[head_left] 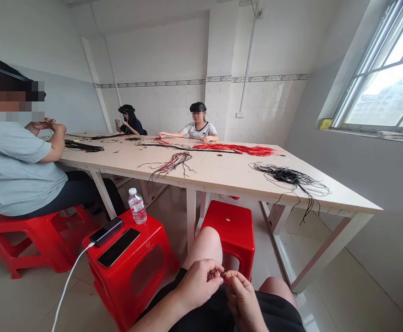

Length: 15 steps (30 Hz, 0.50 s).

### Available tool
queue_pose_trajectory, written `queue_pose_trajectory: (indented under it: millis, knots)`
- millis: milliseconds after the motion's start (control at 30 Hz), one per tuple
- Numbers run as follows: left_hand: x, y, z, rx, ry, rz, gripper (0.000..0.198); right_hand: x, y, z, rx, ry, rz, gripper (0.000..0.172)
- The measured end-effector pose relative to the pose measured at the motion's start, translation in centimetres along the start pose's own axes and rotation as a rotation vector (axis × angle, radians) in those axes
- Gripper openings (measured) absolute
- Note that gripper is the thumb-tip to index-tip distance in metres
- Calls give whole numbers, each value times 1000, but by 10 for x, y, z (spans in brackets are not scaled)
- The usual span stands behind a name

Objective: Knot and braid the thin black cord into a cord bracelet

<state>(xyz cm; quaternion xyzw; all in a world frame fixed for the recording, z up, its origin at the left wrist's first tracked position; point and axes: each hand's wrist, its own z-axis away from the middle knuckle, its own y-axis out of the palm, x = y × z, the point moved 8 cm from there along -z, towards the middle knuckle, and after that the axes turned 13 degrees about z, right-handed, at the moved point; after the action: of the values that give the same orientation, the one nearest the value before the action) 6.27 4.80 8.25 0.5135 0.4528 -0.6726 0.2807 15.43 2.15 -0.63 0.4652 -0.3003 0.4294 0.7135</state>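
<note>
Co-worker in a pale blue T-shirt (14, 170), cut off by the left edge, sits on a red plastic stool (31, 240), hands raised together beside a long cream table (204, 168); we can't make out what those hands hold. Black cord bundle (83, 146) lies on the table near them. Second red plastic stool (132, 272) carries a clear plastic water bottle (137, 207) with water inside, a dark power bank (106, 231), a black smartphone (118, 247) and a white cable (69, 286) running off the bottom edge. Two seated co-workers (166, 122) work at the far end, their hands too small to read. We see our left hand (197, 283) and right hand (243, 302) at bottom centre, both narrow, fingertips pinched on a thin strand (223, 275) above our lap, barely visible. Red cord bundle (234, 149) and black cord tangle (287, 175) lie to the right.
</note>
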Motion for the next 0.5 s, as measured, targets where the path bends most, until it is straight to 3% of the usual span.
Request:
queue_pose_trajectory:
  millis: [267, 500]
  knots:
    - [4, -8, 1, -17, -17, 84, 26, 13, -4, -3, -9, -53, -19, 41]
    - [-28, -20, -12, -30, 58, 221, 23, 66, 6, 6, -3, -187, -37, 28]
